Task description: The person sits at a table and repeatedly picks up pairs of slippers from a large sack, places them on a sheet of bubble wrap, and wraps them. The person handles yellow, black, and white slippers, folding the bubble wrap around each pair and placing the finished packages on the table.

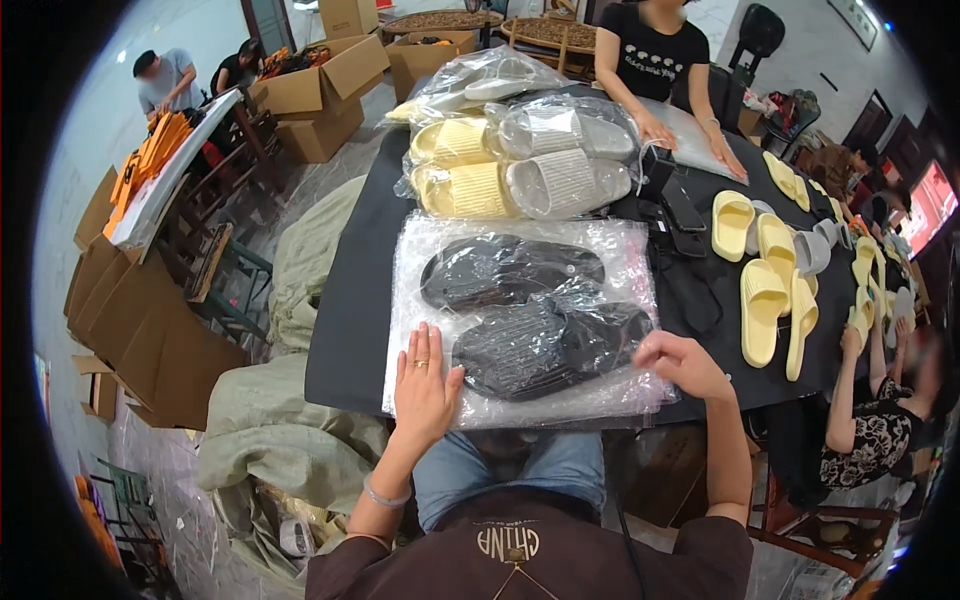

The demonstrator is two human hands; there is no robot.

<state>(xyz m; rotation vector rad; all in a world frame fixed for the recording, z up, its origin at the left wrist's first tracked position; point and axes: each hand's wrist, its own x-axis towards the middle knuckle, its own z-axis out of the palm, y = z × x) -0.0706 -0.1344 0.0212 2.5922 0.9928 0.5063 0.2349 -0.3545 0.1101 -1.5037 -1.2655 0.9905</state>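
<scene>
A pair of black slippers lies in a clear plastic bag, on a stack of clear plastic bags at the table's near edge. My left hand rests flat on the plastic beside the nearer slipper, open, with its fingers stretched out and a ring on one. At the right end of the bag is my right hand, its fingers curled together close to the plastic. What they pinch, if anything, is hidden. Beyond the stack lie bagged yellow slippers and bagged grey slippers.
Loose yellow slippers and a grey slipper lie at right on the dark table. A black device stands near them. Across the table a person handles plastic. Cardboard boxes and green sacks are at left.
</scene>
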